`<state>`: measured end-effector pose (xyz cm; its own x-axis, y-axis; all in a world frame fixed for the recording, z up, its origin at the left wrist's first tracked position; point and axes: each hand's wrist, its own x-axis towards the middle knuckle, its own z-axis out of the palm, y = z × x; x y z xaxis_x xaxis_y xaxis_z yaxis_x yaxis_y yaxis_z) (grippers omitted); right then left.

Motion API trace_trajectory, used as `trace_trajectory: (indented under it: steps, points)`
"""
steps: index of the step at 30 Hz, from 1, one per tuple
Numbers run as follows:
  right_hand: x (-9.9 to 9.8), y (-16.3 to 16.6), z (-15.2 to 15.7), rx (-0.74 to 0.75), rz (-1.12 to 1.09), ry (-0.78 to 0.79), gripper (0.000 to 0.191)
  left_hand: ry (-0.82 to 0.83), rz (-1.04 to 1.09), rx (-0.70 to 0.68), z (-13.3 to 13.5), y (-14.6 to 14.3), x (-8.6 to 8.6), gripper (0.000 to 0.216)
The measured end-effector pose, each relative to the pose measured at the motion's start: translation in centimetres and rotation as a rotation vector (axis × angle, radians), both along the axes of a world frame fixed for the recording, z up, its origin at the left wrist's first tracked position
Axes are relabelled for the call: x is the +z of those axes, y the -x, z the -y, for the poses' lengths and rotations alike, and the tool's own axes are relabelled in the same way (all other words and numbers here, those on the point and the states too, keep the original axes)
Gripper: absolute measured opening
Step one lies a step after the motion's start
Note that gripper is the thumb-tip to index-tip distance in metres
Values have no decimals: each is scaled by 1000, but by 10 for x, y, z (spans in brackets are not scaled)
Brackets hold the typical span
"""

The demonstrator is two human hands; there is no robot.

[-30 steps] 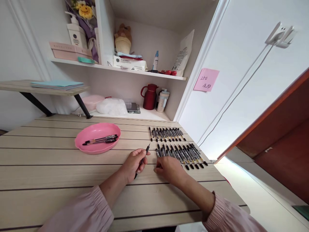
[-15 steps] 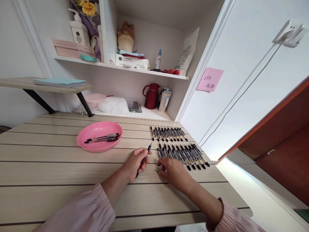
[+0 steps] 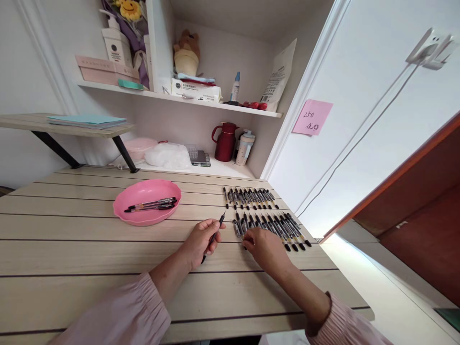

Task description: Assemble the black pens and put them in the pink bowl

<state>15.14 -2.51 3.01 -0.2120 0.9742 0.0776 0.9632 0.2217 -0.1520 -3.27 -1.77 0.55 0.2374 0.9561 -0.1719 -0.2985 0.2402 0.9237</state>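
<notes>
My left hand point(image 3: 203, 242) is closed around a black pen point(image 3: 217, 229), its thin bare tip pointing up and away. My right hand point(image 3: 264, 247) hovers low over the near left end of the front row of pens point(image 3: 283, 227); its thumb and fingertips are pinched together, and what lies between them is too small and hidden to name. That hand covers the lower ends of several pens. Behind it lies a second row of pens point(image 3: 251, 197), side by side. Left of both hands, a pink dish point(image 3: 124, 218) holds a few black-ended pens point(image 3: 153, 205).
A shelf unit stands behind the wooden table point(image 3: 108, 258), with a dark red jug point(image 3: 225, 142) and a pale tumbler point(image 3: 245, 148) at its base. A small raised stand point(image 3: 21, 123) carries blue papers on the left. The table's right edge runs beside the pens.
My right hand has moved slightly right and away from me, from the bare table to the front row's near end. My left hand keeps the pen almost where it was.
</notes>
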Motion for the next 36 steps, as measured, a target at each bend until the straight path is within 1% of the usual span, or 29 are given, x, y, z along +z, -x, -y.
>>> trace_trajectory:
  steps: [5, 12, 15, 19, 23, 25, 26, 29, 31, 34, 36]
  points:
    - [-2, 11, -6, -2, 87, 1, 12, -7, -2, 4, 0, 0, 0, 31]
    - [1, 19, -9, 14, 175, -45, 14, -8, -13, -7, -1, 1, -1, 32]
    - [1, 19, -8, 9, 176, -52, 11, -4, -15, 7, 0, 0, -1, 32]
    - [-1, 14, -5, 6, 147, -58, 8, 11, -4, 67, 3, -3, 2, 30]
    - [-3, -2, 2, -20, 70, -95, 13, -4, -17, 129, 5, -4, 5, 29]
    - [-5, -10, 7, -43, 37, -113, 17, -57, -109, 146, 4, -4, 6, 27]
    - [-6, -13, 10, -52, 23, -121, 19, -103, -201, 157, 3, -4, 5, 25]
    - [-12, -16, 19, -66, -13, -138, 22, -284, -652, 215, -5, -5, 3, 23]
    - [-17, -13, 26, -63, -36, -146, 23, -356, -881, 244, -14, -8, 2, 24]
    - [-24, -8, 33, -51, -88, -165, 24, -363, -1010, 260, -29, -17, 2, 21]
    - [-26, -8, 37, -47, -126, -177, 25, -363, -1097, 272, -39, -24, 2, 23]
